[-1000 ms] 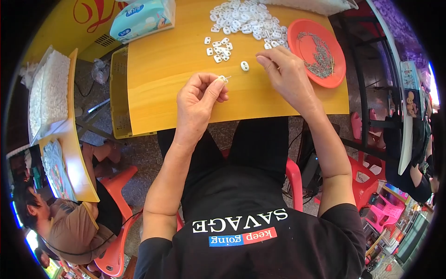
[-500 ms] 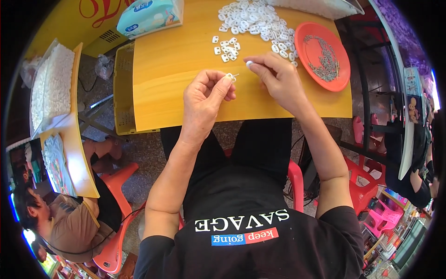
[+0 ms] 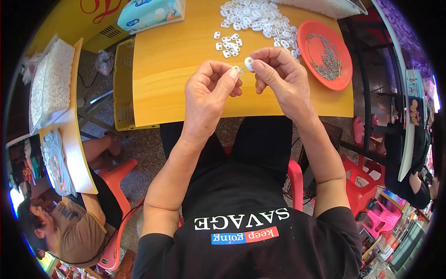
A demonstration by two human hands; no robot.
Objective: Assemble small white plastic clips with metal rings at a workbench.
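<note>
Drawn together since the earlier frame: the right hand (image 3: 284,76), carrying a white oval piece (image 3: 247,65), now stands just beside the left hand (image 3: 208,88), where a gap lay between them. The left hand's thumb and index finger are pinched on a small white ring-like piece (image 3: 236,68), from which a thin metallic pin (image 3: 242,68) projects rightward. The right hand's thumb and index finger grip the oval piece by its edge, a hole showing toward the pin; whether the pin's tip touches the piece or enters it cannot be told at this scale. As a matter of technique, the left pinch is best kept motionless and the pin level, while the oval piece is presented square to the tip, with fingertips clear of the hole; light pressure should suffice, since force could bend so slender a pin. Beyond the hands, on the yellow tabletop (image 3: 176,88), lies a small group of white pieces (image 3: 227,45), with a larger heap of white pieces (image 3: 253,18) behind it. To the right, a red dish (image 3: 340,85) contains loose pins (image 3: 331,65); far left, a blue tissue pack (image 3: 155,14).
</note>
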